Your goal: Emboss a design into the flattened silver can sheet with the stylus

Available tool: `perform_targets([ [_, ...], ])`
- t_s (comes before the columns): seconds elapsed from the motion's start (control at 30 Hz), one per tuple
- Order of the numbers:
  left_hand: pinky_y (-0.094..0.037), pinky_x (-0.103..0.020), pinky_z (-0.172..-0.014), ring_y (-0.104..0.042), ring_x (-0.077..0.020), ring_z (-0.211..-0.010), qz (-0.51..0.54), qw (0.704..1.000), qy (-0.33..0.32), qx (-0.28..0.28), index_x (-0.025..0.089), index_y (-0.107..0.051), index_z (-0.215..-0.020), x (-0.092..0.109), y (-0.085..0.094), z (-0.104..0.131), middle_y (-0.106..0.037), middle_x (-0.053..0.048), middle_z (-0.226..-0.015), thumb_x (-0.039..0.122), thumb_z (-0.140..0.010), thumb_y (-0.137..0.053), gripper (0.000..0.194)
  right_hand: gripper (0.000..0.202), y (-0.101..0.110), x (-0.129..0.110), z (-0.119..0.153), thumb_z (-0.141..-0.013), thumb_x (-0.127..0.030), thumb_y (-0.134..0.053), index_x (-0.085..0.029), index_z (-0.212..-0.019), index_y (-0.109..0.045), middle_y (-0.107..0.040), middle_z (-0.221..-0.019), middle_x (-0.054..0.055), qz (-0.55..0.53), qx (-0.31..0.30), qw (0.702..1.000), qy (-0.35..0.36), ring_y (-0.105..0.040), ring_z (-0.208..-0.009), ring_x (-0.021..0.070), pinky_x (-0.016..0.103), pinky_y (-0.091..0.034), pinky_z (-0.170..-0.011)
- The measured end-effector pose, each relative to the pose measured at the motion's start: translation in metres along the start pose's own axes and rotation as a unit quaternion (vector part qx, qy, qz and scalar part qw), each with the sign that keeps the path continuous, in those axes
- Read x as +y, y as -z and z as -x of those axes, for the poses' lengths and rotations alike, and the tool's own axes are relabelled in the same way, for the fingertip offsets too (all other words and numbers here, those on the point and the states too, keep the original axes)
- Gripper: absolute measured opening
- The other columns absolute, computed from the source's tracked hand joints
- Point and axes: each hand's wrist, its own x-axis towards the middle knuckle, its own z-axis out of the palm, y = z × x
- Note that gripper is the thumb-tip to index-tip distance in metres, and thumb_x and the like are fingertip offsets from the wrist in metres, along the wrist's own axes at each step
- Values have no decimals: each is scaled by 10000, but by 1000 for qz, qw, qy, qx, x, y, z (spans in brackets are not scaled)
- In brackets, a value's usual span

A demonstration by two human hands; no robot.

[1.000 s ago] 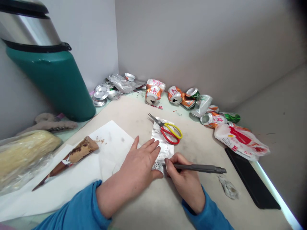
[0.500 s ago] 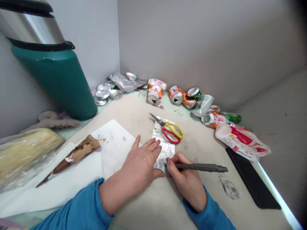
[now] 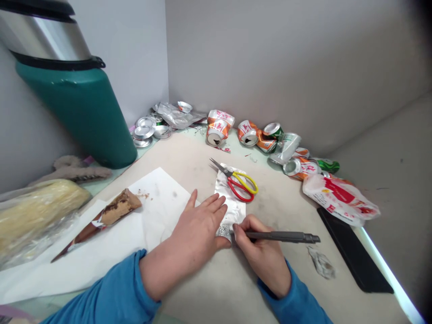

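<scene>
My left hand lies flat with fingers spread, pressing on the left edge of a strip of silvery sheet. The sheet's near end carries a dark scale-like pattern, partly hidden by my thumb. In my right hand a dark grey pen is pinched, its tip end at the patterned part; the tip itself is hidden by my fingers. Scissors with one yellow and one red handle rest on the sheet's far end, blades pointing up and left.
Crushed drink cans line the back wall, with can ends at left. A green bottle stands at far left. A wrapped cone lies on white paper. At right are a plastic bag, a black phone-like slab and a crumpled scrap.
Almost nothing differs. My left hand stays flat on the sheet and my right hand still holds the pen at nearly the same spot.
</scene>
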Motion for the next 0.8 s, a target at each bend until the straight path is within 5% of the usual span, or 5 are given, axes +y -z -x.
perform_targets([
  [0.8,-90,-612,-1096,-272,-277,-1364,-15,1000,-1,-19,157,-444,-1310,0,2,-2,-364,-141,-1446,362,-806,-621,572,264,1,0,2,-874,-327,-519,-205,-648,-457,-462,-540,-52,-28,-4,1000,-13,-419,-516,109,232,-350,-507],
])
